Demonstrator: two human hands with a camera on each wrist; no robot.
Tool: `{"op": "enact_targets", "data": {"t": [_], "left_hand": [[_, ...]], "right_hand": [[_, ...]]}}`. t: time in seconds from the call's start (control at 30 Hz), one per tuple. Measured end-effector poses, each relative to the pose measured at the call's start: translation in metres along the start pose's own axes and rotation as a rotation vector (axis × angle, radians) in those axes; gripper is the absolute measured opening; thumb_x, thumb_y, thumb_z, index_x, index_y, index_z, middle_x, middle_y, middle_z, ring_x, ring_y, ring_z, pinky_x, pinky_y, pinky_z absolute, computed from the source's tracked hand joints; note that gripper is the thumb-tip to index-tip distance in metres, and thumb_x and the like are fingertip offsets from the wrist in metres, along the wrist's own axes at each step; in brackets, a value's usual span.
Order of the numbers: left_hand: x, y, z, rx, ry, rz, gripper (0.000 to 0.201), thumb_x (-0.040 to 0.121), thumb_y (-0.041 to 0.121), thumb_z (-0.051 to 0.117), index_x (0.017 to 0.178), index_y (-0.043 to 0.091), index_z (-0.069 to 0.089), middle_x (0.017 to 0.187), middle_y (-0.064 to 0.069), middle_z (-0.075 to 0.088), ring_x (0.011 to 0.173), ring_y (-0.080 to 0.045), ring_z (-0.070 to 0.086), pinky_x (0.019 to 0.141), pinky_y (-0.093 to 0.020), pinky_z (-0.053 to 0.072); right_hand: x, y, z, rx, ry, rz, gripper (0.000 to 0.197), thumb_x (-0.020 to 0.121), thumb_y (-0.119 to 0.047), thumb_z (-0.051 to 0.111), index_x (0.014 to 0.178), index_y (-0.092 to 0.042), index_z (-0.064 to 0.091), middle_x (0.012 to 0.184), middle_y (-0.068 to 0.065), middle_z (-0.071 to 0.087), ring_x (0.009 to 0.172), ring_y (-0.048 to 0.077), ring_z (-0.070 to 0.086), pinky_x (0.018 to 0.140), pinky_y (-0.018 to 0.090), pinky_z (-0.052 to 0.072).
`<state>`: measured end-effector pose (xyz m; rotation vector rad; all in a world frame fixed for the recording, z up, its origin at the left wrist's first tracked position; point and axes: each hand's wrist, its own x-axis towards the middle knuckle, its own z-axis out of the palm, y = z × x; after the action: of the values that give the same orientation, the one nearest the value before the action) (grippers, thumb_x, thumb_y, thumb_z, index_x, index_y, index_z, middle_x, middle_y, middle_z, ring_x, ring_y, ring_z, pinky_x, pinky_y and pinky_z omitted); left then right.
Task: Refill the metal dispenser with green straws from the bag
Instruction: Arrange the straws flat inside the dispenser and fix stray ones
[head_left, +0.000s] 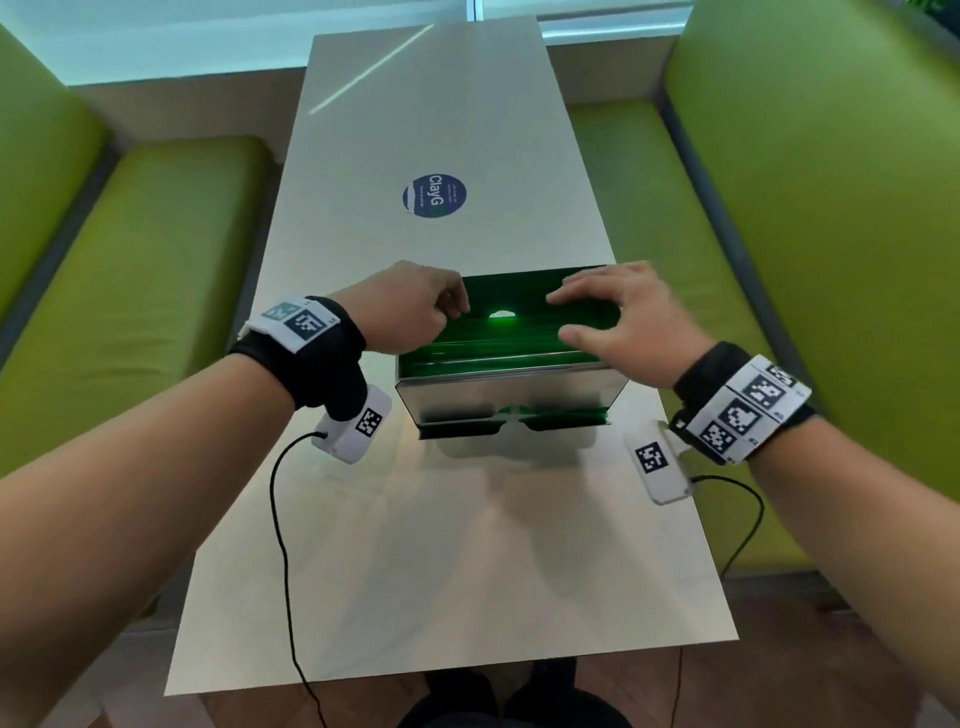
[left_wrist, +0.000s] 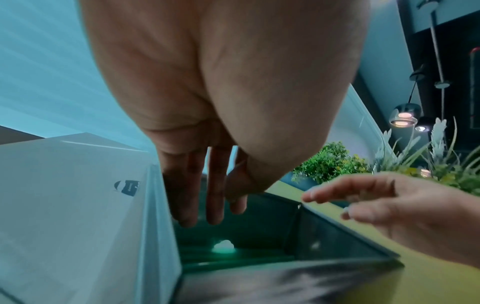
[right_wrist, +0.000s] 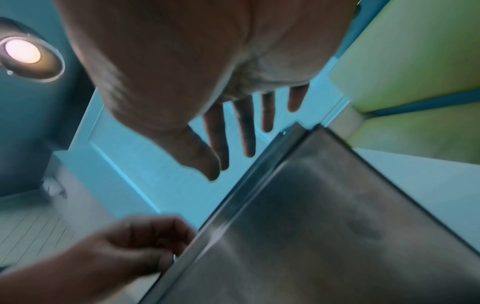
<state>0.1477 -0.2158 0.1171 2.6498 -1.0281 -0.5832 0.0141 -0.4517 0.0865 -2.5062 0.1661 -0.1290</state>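
Note:
The metal dispenser (head_left: 511, 396) stands open-topped in the middle of the table, with green straws (head_left: 498, 345) lying across its inside. My left hand (head_left: 454, 312) is at the left end of the opening. Its fingers (left_wrist: 215, 205) point down inside along the left wall and hold nothing. My right hand (head_left: 561, 318) hovers over the right half of the opening, fingers spread and empty. The right wrist view shows the dispenser's steel side (right_wrist: 324, 226) below those spread fingers (right_wrist: 245, 139). No bag is in view.
The long pale table (head_left: 452, 545) carries a round blue sticker (head_left: 434, 196) beyond the dispenser. Green benches (head_left: 130, 291) flank both sides. Black cables (head_left: 283, 545) trail from both wrist cameras towards the near edge. Plants (left_wrist: 330, 162) stand behind the right bench.

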Motion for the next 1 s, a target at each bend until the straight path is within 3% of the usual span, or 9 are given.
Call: {"op": "enact_targets", "data": {"t": [0.07,0.17,0.23,0.3,0.37,0.57,0.73,0.9,1.0], "left_hand": [[0.003,0.0,0.009,0.1,-0.074,0.019,0.037,0.094,0.012,0.049,0.124,0.025,0.065,0.108,0.002,0.064,0.09,-0.016,0.057,0.081,-0.029,0.044],[0.01,0.001,0.023,0.234,-0.161,0.068,0.036,0.095,0.025,0.054,0.131,0.028,0.059,0.123,-0.003,0.063,0.111,-0.024,0.057,0.096,-0.036,0.047],[0.014,0.004,0.029,0.269,-0.208,0.084,0.038,0.096,0.026,0.054,0.134,0.029,0.057,0.125,-0.003,0.065,0.112,-0.025,0.059,0.096,-0.035,0.048],[0.018,0.007,0.03,0.289,-0.252,0.098,0.035,0.096,0.024,0.052,0.128,0.031,0.063,0.119,0.001,0.069,0.101,-0.021,0.061,0.091,-0.033,0.051],[0.019,0.008,0.03,0.285,-0.281,0.107,0.03,0.096,0.022,0.052,0.116,0.032,0.072,0.109,0.006,0.071,0.092,-0.016,0.06,0.086,-0.03,0.051],[0.025,0.01,0.03,0.299,-0.29,0.103,0.022,0.094,0.022,0.056,0.108,0.028,0.072,0.09,0.01,0.067,0.089,-0.017,0.062,0.081,-0.029,0.05],[0.029,0.004,0.036,0.262,-0.287,0.11,0.031,0.099,0.034,0.055,0.129,0.029,0.059,0.112,0.005,0.07,0.1,-0.02,0.062,0.094,-0.037,0.051],[0.03,0.006,0.036,0.258,-0.331,0.117,0.031,0.103,0.03,0.045,0.126,0.027,0.065,0.104,0.007,0.062,0.097,-0.018,0.056,0.085,-0.027,0.041],[0.03,0.006,0.034,0.27,-0.308,0.117,0.03,0.101,0.028,0.047,0.119,0.025,0.071,0.101,0.009,0.064,0.094,-0.016,0.056,0.084,-0.026,0.042]], "right_hand": [[-0.007,0.011,-0.007,0.128,0.224,0.068,0.021,0.077,-0.033,0.069,0.098,-0.032,0.073,0.099,-0.012,0.068,0.099,0.005,0.054,0.091,0.028,0.043],[-0.039,0.049,-0.01,0.414,0.447,0.539,0.01,0.079,-0.015,0.062,0.071,-0.019,0.066,0.056,-0.009,0.06,0.056,0.008,0.052,0.061,0.027,0.042],[-0.07,0.06,0.01,0.836,0.247,0.875,0.019,0.087,-0.012,0.051,0.076,-0.008,0.066,0.044,-0.004,0.05,0.046,0.015,0.045,0.049,0.026,0.035],[-0.091,0.043,0.037,1.203,-0.021,1.038,0.024,0.092,-0.011,0.045,0.097,-0.001,0.066,0.05,0.004,0.05,0.043,0.018,0.044,0.04,0.023,0.035],[-0.092,0.021,0.059,1.291,-0.124,1.044,0.022,0.094,-0.01,0.047,0.106,-0.001,0.063,0.059,0.01,0.055,0.043,0.02,0.05,0.039,0.024,0.04],[-0.067,-0.015,0.084,1.413,-0.076,1.007,0.015,0.093,-0.008,0.044,0.101,0.001,0.053,0.083,0.021,0.071,0.048,0.028,0.063,0.046,0.028,0.052],[-0.06,-0.022,0.093,1.571,0.135,1.061,0.01,0.087,-0.005,0.045,0.078,-0.004,0.051,0.072,0.012,0.07,0.047,0.02,0.054,0.046,0.025,0.045],[-0.052,-0.031,0.099,1.432,0.085,0.989,0.004,0.085,-0.007,0.047,0.085,-0.006,0.051,0.087,0.017,0.071,0.046,0.023,0.051,0.049,0.029,0.043],[-0.047,-0.033,0.105,1.25,0.071,0.965,0.011,0.088,-0.01,0.048,0.086,-0.004,0.056,0.084,0.018,0.071,0.045,0.024,0.052,0.049,0.029,0.043]]}}
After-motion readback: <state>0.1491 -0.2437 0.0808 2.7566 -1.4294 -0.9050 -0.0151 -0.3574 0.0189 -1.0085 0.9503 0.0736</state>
